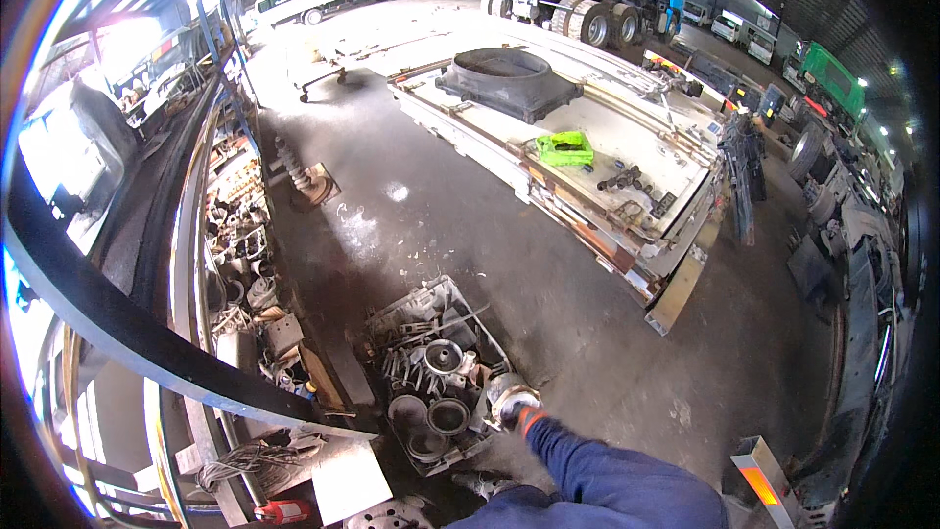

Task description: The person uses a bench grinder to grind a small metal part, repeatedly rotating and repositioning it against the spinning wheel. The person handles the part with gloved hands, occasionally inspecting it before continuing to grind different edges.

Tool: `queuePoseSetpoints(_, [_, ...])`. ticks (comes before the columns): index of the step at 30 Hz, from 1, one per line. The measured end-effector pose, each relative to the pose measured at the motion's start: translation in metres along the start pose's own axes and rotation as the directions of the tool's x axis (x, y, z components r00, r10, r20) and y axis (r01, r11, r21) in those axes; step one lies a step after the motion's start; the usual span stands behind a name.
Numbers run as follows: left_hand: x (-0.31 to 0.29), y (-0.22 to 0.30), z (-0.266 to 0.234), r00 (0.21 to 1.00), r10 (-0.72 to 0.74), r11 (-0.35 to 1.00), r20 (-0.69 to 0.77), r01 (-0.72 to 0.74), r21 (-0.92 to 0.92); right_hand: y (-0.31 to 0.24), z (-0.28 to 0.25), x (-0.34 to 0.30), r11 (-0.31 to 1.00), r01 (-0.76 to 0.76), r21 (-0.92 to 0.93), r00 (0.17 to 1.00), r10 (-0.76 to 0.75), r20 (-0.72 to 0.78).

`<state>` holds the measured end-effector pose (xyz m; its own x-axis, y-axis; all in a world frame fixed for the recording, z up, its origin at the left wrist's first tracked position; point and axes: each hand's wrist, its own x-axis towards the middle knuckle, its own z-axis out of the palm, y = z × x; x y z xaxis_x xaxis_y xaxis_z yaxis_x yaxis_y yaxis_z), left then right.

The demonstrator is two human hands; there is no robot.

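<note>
Holding a round metal piece (505,387) beside a crate (479,318) of metal parts (445,357): right hand (514,413), grip around it.

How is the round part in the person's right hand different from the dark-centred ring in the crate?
The round part is in the right hand; the ring lies among other parts in the crate. The round part shows a pale side, whereas the ring shows its dark middle. Both look like metal.
</note>
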<state>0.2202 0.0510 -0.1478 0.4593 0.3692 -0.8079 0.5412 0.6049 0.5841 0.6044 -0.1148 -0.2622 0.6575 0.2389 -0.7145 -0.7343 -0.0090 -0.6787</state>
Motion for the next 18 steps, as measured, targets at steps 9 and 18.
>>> queuePoseSetpoints(9, [0.02, 0.025, -0.003, 0.996, -0.015, 1.0, -0.084, 0.016, 0.021, -0.528, 0.03, -0.021, 0.562, 0.825, -0.052, 0.535, -0.808, -0.245])
queuePoseSetpoints(18, [0.001, 0.005, -0.053, 0.983, 0.014, 0.999, -0.186, -0.021, -0.034, -0.214, -0.025, 0.108, 0.129, 0.321, -0.938, 0.703, -0.697, 0.145])
